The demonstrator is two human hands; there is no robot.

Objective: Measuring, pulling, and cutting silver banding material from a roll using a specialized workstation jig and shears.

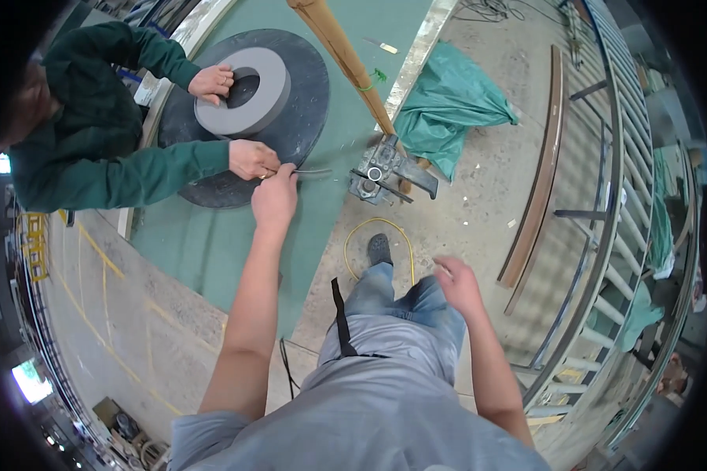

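My left hand [275, 200] is closed at a co-worker's hand [253, 159], with its fingertips on a thin curved metal tool [316, 171]. The tool sticks out to the right past our fingers; its other end is hidden between the two hands. Below them lies a black round disc [306, 102] carrying a thick grey ring [271, 110]. The co-worker's other hand [212, 82] rests on the ring's rim, by its hole. Beside my right thigh hangs my right hand [459, 286], its fingers loosely bent and apart, holding nothing that I can see.
The disc lies on a green table [298, 275]. A wooden pole [334, 43] leans over it above a metal clamp device [381, 173]. Green sheeting [448, 110] covers the floor beyond, near a long brown beam [536, 173] and a railing [597, 275]. A yellow hose loop [347, 243] surrounds my foot.
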